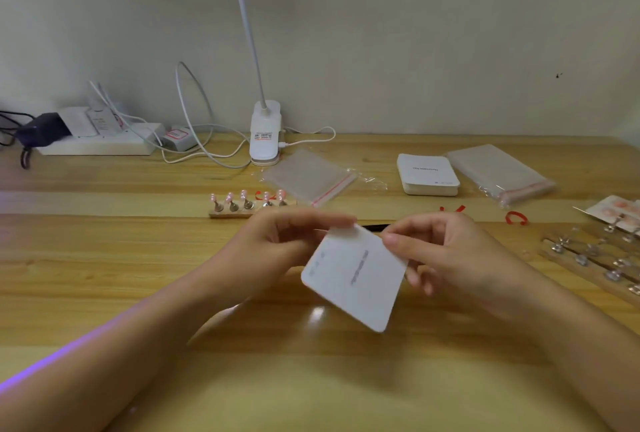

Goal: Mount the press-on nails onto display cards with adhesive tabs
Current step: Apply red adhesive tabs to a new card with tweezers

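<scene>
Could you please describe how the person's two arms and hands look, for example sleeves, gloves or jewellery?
Both forearms are bare up to the picture's edge: no sleeves show. The left hand and the right hand wear no gloves, and no rings, bracelets or watch can be seen. The fingernails look short and unpainted, though the picture is a little blurred. A purple light streak falls along the left forearm.
</scene>
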